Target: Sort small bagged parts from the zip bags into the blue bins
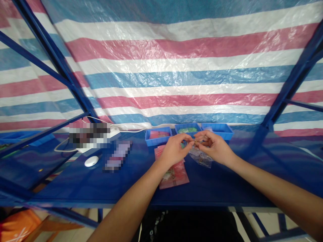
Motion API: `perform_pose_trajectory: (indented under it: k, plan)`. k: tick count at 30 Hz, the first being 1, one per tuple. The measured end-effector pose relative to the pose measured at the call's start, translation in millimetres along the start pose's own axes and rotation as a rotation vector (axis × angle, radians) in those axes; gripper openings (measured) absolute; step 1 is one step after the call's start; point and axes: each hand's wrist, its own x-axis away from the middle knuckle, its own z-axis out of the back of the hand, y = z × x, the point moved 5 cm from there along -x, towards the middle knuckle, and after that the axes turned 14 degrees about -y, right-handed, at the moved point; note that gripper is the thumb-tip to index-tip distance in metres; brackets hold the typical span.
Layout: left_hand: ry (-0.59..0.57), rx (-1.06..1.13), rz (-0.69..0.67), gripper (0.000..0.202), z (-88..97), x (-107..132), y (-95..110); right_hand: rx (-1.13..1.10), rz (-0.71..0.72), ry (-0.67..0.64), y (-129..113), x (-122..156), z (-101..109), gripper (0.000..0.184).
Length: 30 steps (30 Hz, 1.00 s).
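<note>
Striped tarp point(176, 50) for a backdrop, blue table point(217, 190) under it, pretty snug setup. Left hand point(177, 148) and right hand point(214, 146) meet over the table, thumbs and fingertips drawn in close on a small piece point(196, 143), too tiny for me to ID. My guess is both hands pinch there because fiddly stuff needs two-sided control. A clear plastic bag point(204, 159) sits right below, and a red plastic bag point(176, 177) lies partly under the left hand, probably kept close for easy reach. Left bin point(154, 142), middle bin point(188, 125) and right bin point(225, 133), all blue, line the back, likely so the front stays workable.
</note>
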Motion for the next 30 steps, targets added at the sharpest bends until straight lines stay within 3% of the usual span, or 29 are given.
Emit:
perform_pose_trajectory:
  k: [4, 10, 23, 30]
  plan:
    - [0.008, -0.024, 0.003, 0.011, 0.7, -0.3, -0.3, -0.061, -0.008, -0.01, 2.2, -0.1, -0.5, 0.033]
    - [0.01, -0.037, -0.017, 0.012, 1.4, 0.6, 2.3, 0.101, -0.05, -0.012, -9.3, 2.0, -1.2, 0.028]
    - [0.045, -0.04, -0.02, 0.012, 3.7, 0.1, 3.3, 0.036, -0.065, -0.115, -9.1, 2.2, -2.1, 0.023]
    - [0.019, 0.059, -0.013, 0.019, 1.1, 0.3, -0.7, 0.281, -0.027, -0.082, -16.1, 2.0, -0.8, 0.015]
